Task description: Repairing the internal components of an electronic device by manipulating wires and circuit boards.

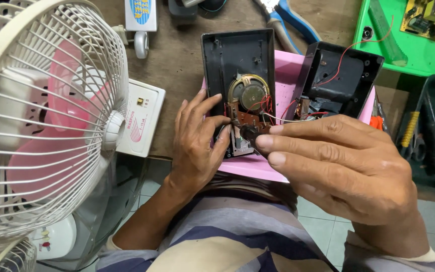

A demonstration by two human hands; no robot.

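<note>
An opened black radio case half [237,55] lies on a pink tray [288,70], showing a round speaker [249,91] and a small brown circuit board [250,120] with red wires. My left hand [197,138] grips the case's lower left edge, thumb on the board. My right hand [338,161] pinches a small dark round part [250,133] just below the board. The other black case half [341,78] stands tilted to the right, joined by a red wire.
A white-caged fan with pink blades [46,121] fills the left. A white power strip box [142,116] sits beside it. Blue-handled pliers [293,22] lie at the top. A green tray [419,45] with a circuit board is top right.
</note>
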